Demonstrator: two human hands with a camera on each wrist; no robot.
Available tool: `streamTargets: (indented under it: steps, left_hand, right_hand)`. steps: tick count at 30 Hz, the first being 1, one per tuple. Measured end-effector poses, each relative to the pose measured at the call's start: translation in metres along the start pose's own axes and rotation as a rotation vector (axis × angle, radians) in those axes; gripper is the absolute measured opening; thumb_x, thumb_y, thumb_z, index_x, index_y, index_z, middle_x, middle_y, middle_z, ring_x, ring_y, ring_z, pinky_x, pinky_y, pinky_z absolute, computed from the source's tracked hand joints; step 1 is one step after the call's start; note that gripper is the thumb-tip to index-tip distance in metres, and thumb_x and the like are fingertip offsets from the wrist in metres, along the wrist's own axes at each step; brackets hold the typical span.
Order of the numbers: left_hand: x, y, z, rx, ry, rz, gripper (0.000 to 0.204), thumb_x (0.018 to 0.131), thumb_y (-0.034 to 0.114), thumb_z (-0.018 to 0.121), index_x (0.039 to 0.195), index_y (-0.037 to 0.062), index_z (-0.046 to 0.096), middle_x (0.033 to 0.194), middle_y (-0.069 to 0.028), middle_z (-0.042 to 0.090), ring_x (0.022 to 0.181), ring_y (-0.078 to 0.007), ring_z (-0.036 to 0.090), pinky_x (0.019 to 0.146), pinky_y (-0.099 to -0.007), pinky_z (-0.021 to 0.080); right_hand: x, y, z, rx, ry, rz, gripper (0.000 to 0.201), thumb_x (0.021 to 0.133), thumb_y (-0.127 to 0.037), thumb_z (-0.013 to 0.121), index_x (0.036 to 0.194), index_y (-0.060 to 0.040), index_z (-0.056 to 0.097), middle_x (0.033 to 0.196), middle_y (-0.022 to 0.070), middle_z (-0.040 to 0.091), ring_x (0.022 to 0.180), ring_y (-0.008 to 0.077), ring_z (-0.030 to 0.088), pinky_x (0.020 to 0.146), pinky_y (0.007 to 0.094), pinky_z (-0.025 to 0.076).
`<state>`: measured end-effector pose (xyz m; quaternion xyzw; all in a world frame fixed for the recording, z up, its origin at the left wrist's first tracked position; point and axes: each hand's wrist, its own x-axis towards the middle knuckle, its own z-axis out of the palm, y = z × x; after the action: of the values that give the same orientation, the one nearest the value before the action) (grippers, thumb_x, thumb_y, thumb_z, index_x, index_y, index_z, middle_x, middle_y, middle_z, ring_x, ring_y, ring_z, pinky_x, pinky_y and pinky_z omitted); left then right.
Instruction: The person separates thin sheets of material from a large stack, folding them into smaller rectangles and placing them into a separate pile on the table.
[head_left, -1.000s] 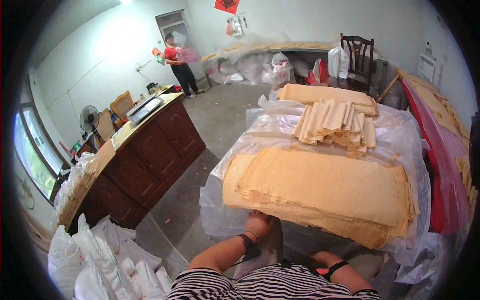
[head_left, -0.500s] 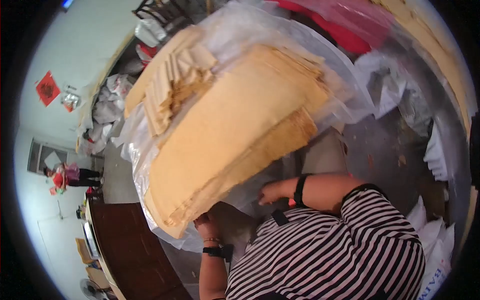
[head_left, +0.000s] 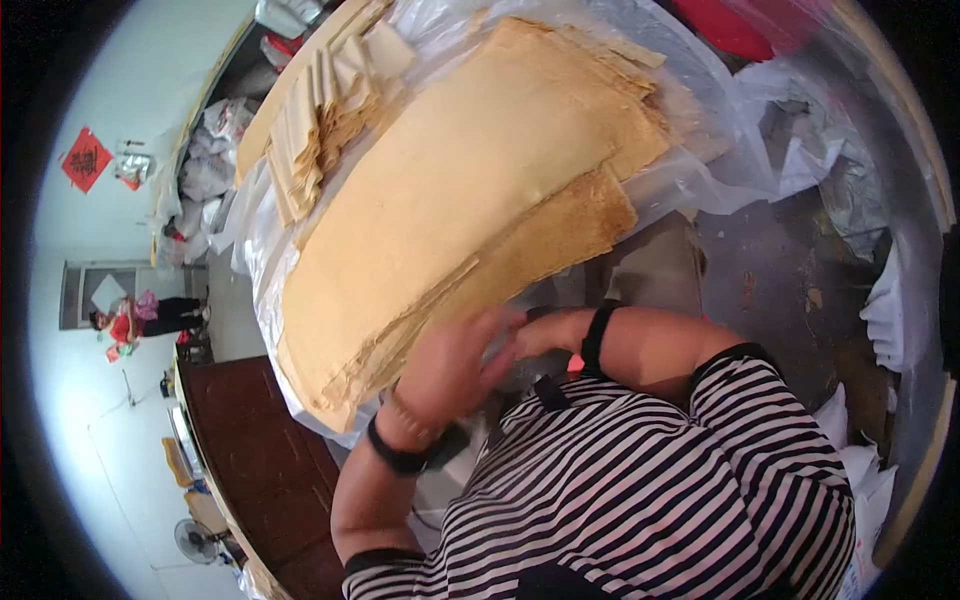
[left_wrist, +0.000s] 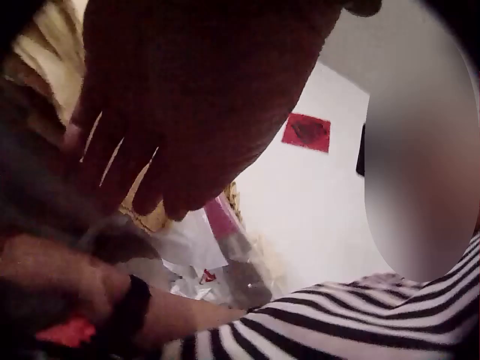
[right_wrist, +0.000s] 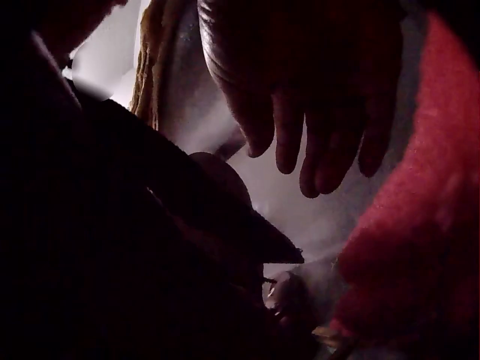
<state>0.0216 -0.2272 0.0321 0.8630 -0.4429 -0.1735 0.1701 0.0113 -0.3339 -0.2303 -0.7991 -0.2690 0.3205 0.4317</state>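
A large stack of tan sheets [head_left: 455, 190] lies on plastic sheeting [head_left: 265, 290]. My left hand [head_left: 455, 365] is blurred in the head view, raised beside the stack's near edge; its extended fingers point toward the right hand [head_left: 550, 332]. The two hands are close together, and whether they touch is unclear. In the left wrist view the left hand [left_wrist: 195, 90] is dark, with long, fairly straight fingers and no object visible in it. Relaxed fingers hang down from my right hand [right_wrist: 307, 90] in the right wrist view, holding nothing visible.
Folded tan sheets [head_left: 325, 110] lie beyond the large stack. A dark wooden cabinet [head_left: 260, 440] stands at the left, and a person in red [head_left: 125, 325] is by the far doorway. White bags [head_left: 885, 310] are at the right.
The head view has swung round, tilting the scene. My left hand has risen from below the stack's edge and moved toward my right hand, which stays near my body.
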Motion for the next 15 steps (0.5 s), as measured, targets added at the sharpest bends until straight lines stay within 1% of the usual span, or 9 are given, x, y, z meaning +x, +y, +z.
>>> streamTargets:
  steps: [1,2,3,5,7,9,11,13,15]
  left_hand:
    - [0.019,0.003,-0.001,0.190,0.106,0.018,0.037,0.087,0.018,0.070,0.123,0.0085,0.067,0.114,-0.0122,0.070,0.106,-0.0347,0.064,0.092,-0.0424,0.053]
    - [0.033,-0.003,0.003,0.245,0.155,0.043,0.037,0.086,0.018,0.070,0.121,0.0098,0.068,0.113,-0.0119,0.070,0.106,-0.0332,0.064,0.092,-0.0421,0.053]
    - [0.038,-0.009,0.006,0.304,0.203,0.059,0.037,0.084,0.018,0.071,0.120,0.0112,0.068,0.112,-0.0117,0.069,0.106,-0.0317,0.063,0.092,-0.0418,0.053]
    - [0.034,-0.006,0.012,0.263,0.183,0.103,0.032,0.084,0.018,0.070,0.116,0.0116,0.069,0.107,-0.0105,0.070,0.100,-0.0308,0.064,0.089,-0.0412,0.053]
    - [0.014,-0.014,0.014,0.182,0.171,0.090,0.028,0.085,0.018,0.070,0.113,0.0116,0.070,0.102,-0.0091,0.070,0.095,-0.0307,0.065,0.086,-0.0413,0.053]
    - [-0.019,-0.023,0.027,0.057,0.179,0.027,0.026,0.085,0.018,0.070,0.110,0.0112,0.071,0.097,-0.0073,0.070,0.091,-0.0314,0.065,0.085,-0.0422,0.054]
    - [-0.058,-0.029,0.022,0.100,0.408,-0.071,0.022,0.085,0.013,0.071,0.106,0.0112,0.073,0.098,-0.0068,0.071,0.091,-0.0316,0.067,0.084,-0.0426,0.054]
    - [-0.108,-0.049,0.025,0.187,0.635,-0.204,0.022,0.084,0.009,0.071,0.107,0.0107,0.073,0.101,-0.0085,0.072,0.094,-0.0314,0.067,0.085,-0.0425,0.054]
    - [-0.160,-0.066,0.027,0.276,0.829,-0.434,0.023,0.085,0.003,0.069,0.106,0.0084,0.074,0.108,-0.0111,0.072,0.100,-0.0318,0.067,0.087,-0.0427,0.053]
  right_hand:
    - [-0.001,0.007,-0.003,0.050,0.009,-0.081,0.043,0.084,-0.034,0.067,0.119,-0.0089,0.072,0.117,0.0168,0.072,0.111,0.0329,0.066,0.098,0.0473,0.047]
    - [-0.002,0.011,-0.005,0.098,0.011,-0.165,0.043,0.084,-0.034,0.067,0.121,-0.0102,0.072,0.119,0.0158,0.072,0.113,0.0320,0.065,0.101,0.0462,0.046]
    - [-0.002,0.012,-0.002,0.099,0.111,-0.186,0.042,0.086,-0.033,0.067,0.121,-0.0110,0.071,0.121,0.0151,0.071,0.114,0.0312,0.064,0.102,0.0452,0.046]
    - [-0.004,0.010,0.001,0.112,0.302,-0.232,0.040,0.088,-0.032,0.066,0.122,-0.0126,0.070,0.124,0.0139,0.069,0.115,0.0295,0.063,0.105,0.0431,0.044]
    - [-0.013,-0.002,-0.010,0.280,0.115,-0.280,0.037,0.090,-0.030,0.066,0.121,-0.0112,0.069,0.125,0.0141,0.069,0.115,0.0276,0.063,0.106,0.0427,0.044]
    - [-0.032,-0.022,-0.033,0.322,-0.120,-0.106,0.036,0.092,-0.027,0.066,0.123,-0.0095,0.069,0.126,0.0141,0.069,0.116,0.0251,0.062,0.106,0.0415,0.044]
    - [-0.037,-0.024,-0.037,0.286,-0.273,0.110,0.038,0.094,-0.026,0.066,0.128,-0.0075,0.066,0.127,0.0136,0.069,0.116,0.0230,0.062,0.105,0.0400,0.046]
    - [-0.034,-0.011,-0.026,0.318,-0.292,0.153,0.041,0.096,-0.025,0.066,0.132,-0.0058,0.064,0.125,0.0120,0.069,0.114,0.0208,0.063,0.102,0.0375,0.047]
    - [-0.030,-0.001,-0.014,0.372,-0.274,0.193,0.042,0.098,-0.022,0.066,0.136,-0.0042,0.060,0.121,0.0097,0.070,0.110,0.0174,0.064,0.098,0.0334,0.049]
